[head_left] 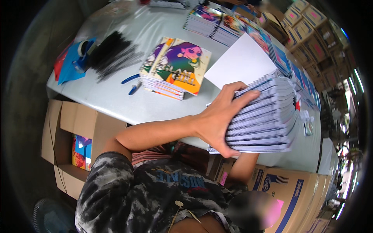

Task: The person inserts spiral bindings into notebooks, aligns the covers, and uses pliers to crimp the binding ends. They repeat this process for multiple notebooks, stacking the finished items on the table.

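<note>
A thick stack of spiral notebooks (pixel 264 120) is tilted up at the right front of the table, its wire-bound edges toward me. My left hand (pixel 217 120) is closed on the bound side, thumb and fingers spread over the coils. Only my right forearm (pixel 244 165) shows, running up beneath the stack; the notebooks hide that hand and its fingers. Just beyond the stack lies a plain white sheet or board (pixel 241 62). To its left stands a smaller pile of spiral notebooks (pixel 180 66) with a colourful illustrated cover.
Black coils (pixel 112 54), blue pens (pixel 134 88) and a blue tape dispenser (pixel 81 58) lie on the pale table (pixel 155 110). More notebook piles (pixel 210 23) line its far right side. An open carton (pixel 77 114) stands front left, a closed carton (pixel 299 194) front right.
</note>
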Demonstrator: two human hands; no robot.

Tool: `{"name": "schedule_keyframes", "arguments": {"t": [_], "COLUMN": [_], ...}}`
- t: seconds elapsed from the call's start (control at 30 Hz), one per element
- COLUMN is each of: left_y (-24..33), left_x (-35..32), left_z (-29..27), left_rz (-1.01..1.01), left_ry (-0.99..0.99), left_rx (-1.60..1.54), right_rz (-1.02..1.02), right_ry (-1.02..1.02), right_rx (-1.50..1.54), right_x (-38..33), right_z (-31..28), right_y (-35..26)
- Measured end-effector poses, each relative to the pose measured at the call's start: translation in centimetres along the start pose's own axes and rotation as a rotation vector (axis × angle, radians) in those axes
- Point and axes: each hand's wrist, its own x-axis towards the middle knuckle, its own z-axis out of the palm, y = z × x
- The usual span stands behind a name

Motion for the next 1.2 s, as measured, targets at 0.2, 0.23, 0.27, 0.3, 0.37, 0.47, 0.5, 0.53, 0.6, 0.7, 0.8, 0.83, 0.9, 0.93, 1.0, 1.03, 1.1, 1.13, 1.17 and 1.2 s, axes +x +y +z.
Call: {"name": "schedule_keyframes", "arguments": {"t": [0.2,0.23,0.27,0.3,0.37,0.47,0.5,0.53,0.6,0.7,0.8,0.83,0.9,0.93,1.0,1.03,1.1,1.13,1.17,1.2], "left_y": [-7.8,-9.2,-10.1,-10.9,-11.3,-10.7,-10.6,-11.6,-13.5,-13.3,-13.9,-14.0,-14.5,-14.4,-13.0,-12.6,-11.8,-12.0,-12.2,-12.5], "left_x": [-3.1,-4.0,-4.6,-5.2,-6.0,-4.5,-2.9,-3.5,-4.6,-3.0,-2.8,-2.8,-3.6,-4.6,-5.9,-6.3,-7.3,-8.0,-8.7,-8.9], "left_z": [2.8,2.7,2.7,2.3,1.9,1.4,1.3,1.7,2.5,2.3,2.0,2.1,2.2,2.0,1.6,1.5,1.5,1.7,1.8,2.0], "left_rz": [-0.004,-0.107,-0.156,-0.206,-0.278,-0.249,-0.175,-0.173,-0.171,-0.265,-0.254,-0.267,-0.327,-0.380,-0.402,-0.386,-0.411,-0.386,-0.359,-0.330], "left_ry": [-0.225,-0.330,-0.345,-0.351,-0.373,-0.342,-0.306,-0.292,-0.258,-0.337,-0.360,-0.353,-0.353,-0.352,-0.450,-0.501,-0.606,-0.635,-0.662,-0.662], "left_rx": [-0.191,-0.173,-0.165,-0.188,-0.247,-0.317,-0.329,-0.327,-0.319,-0.496,-0.562,-0.574,-0.580,-0.579,-0.543,-0.482,-0.346,-0.263,-0.178,-0.127], "right_rz": [0.012,0.030,0.045,0.066,0.106,0.177,0.194,0.215,0.253,0.281,0.324,0.337,0.358,0.375,0.381,0.383,0.388,0.387,0.396,0.401], "right_ry": [0.075,0.087,0.102,0.112,0.142,0.164,0.170,0.173,0.184,0.203,0.189,0.183,0.165,0.157,0.153,0.143,0.123,0.108,0.088,0.087], "right_rx": [0.033,0.056,0.059,0.074,0.102,0.134,0.144,0.152,0.162,0.174,0.184,0.190,0.197,0.199,0.205,0.205,0.206,0.207,0.221,0.202], "right_x": [-1.0,-1.1,-1.2,-1.3,-2.1,-2.5,-2.7,-3.0,-3.3,-3.7,-3.9,-4.1,-3.8,-3.8,-3.9,-3.7,-3.4,-3.2,-3.1,-3.0], "right_z": [-4.5,-5.0,-5.7,-6.2,-7.0,-7.6,-7.9,-8.1,-8.4,-8.8,-9.0,-8.9,-9.0,-9.0,-8.8,-8.8,-8.9,-8.8,-8.7,-8.6], "right_y": [-2.4,-1.7,-1.5,-1.1,-0.5,0.5,0.7,1.0,1.4,1.7,2.2,2.2,2.6,2.8,2.8,2.9,3.2,3.2,3.3,3.2]}}
